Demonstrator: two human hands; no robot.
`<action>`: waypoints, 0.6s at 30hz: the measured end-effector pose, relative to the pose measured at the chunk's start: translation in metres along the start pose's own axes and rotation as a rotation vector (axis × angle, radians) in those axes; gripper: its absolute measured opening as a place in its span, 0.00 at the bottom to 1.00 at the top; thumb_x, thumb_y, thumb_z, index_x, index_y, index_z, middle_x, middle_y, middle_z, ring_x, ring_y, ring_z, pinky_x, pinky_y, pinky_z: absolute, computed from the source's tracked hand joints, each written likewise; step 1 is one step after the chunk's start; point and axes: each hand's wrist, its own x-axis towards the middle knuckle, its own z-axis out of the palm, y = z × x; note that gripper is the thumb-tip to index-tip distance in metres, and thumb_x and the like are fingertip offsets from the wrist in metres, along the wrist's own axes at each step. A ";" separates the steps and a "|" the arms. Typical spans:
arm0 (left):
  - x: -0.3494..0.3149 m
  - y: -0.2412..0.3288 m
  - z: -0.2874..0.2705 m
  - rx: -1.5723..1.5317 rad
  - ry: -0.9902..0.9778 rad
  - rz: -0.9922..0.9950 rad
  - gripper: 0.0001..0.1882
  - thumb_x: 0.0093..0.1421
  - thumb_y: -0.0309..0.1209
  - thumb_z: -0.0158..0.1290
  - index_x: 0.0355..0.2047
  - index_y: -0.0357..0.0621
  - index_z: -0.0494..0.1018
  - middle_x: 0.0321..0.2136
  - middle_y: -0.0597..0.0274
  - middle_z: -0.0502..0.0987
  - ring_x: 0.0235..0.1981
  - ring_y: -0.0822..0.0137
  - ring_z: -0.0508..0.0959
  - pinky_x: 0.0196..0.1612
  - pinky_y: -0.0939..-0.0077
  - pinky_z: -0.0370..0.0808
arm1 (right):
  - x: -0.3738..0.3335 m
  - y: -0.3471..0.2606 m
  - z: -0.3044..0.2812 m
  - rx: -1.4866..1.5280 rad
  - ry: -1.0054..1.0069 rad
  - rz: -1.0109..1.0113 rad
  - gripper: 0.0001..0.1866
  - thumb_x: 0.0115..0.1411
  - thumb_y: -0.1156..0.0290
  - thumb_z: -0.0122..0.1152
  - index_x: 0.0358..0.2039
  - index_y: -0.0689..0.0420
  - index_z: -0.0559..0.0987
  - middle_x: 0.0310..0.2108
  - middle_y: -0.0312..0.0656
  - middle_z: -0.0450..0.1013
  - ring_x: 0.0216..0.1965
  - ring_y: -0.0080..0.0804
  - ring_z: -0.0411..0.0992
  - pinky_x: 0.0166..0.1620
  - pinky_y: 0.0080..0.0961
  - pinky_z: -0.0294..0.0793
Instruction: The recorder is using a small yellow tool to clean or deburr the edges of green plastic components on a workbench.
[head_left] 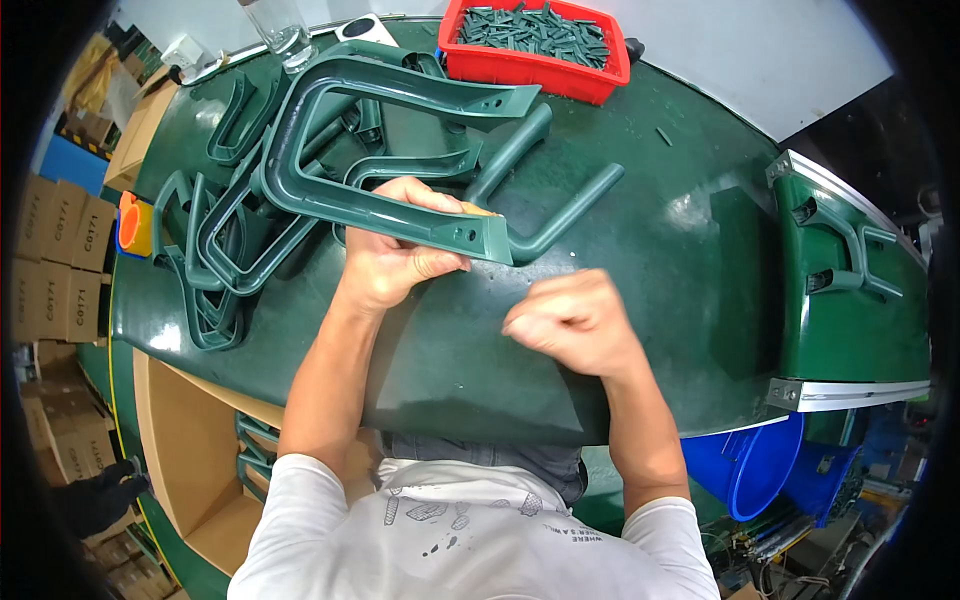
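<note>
My left hand [378, 268] is closed around the lower arm of a dark green, U-shaped plastic bracket [385, 222], thumb on the near side and fingers behind it. Two small holes show near the end of that arm, and a bit of yellow [478, 209] shows behind it at my fingertips. My right hand [578, 322] hovers apart from the bracket, to its lower right. Its fingers are curled into a fist, slightly blurred, and whatever they may hold is hidden. Behind and left of the held bracket lies a pile of similar green brackets [215, 270].
A red bin [530, 72] of small green strips stands at the back. One loose strip [664, 136] lies nearby. On the right, a green belt [850, 340] carries another bracket [850, 250]. Below are a blue bucket [745, 465] and an open cardboard box [185, 440].
</note>
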 end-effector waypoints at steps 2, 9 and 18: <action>-0.004 -0.004 0.000 -0.012 -0.025 0.001 0.23 0.46 0.30 0.67 0.38 0.40 0.69 0.24 0.50 0.77 0.29 0.59 0.80 0.34 0.61 0.78 | -0.002 0.000 -0.012 0.081 0.215 -0.017 0.11 0.57 0.66 0.63 0.27 0.62 0.82 0.20 0.38 0.72 0.22 0.22 0.68 0.25 0.21 0.65; -0.010 -0.010 0.016 0.010 -0.128 -0.064 0.24 0.43 0.35 0.69 0.35 0.39 0.69 0.26 0.43 0.78 0.30 0.54 0.81 0.30 0.63 0.79 | 0.000 0.010 -0.024 -0.224 0.845 -0.096 0.10 0.56 0.69 0.65 0.32 0.65 0.81 0.21 0.37 0.72 0.21 0.20 0.66 0.24 0.17 0.63; -0.008 -0.012 0.026 -0.014 -0.200 -0.026 0.23 0.43 0.35 0.69 0.34 0.39 0.69 0.26 0.43 0.79 0.29 0.53 0.81 0.34 0.60 0.79 | 0.000 0.014 -0.026 -0.388 0.825 -0.128 0.08 0.55 0.71 0.65 0.30 0.64 0.81 0.19 0.37 0.70 0.20 0.22 0.65 0.23 0.19 0.63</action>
